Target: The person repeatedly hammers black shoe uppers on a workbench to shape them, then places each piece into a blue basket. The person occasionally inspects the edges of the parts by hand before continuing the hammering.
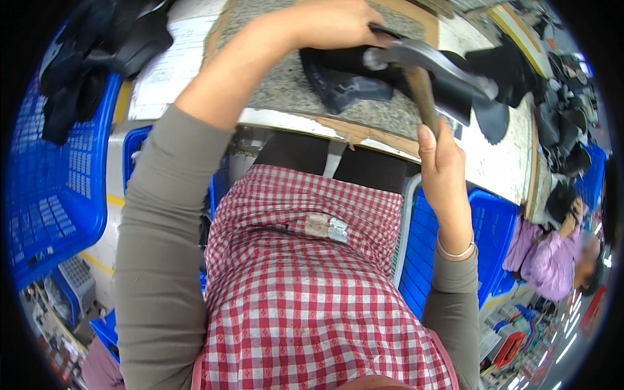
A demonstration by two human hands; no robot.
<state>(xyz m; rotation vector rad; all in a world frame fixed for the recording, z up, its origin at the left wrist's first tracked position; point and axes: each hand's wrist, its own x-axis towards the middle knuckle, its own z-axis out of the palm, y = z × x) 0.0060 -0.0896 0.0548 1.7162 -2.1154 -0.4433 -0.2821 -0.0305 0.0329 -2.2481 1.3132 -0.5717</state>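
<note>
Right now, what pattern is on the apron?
The apron is red-and-white checked, seen best in the head view.

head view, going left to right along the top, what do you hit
dark pieces piled on the blue crate → white paper sheet → left hand on a black piece → hammer held by the right hand → heap of black pieces

single head view, looking steeply down, close over workbench [292, 84]

Blue plastic crates [52, 195] flank a red checked apron [305, 292].
</note>
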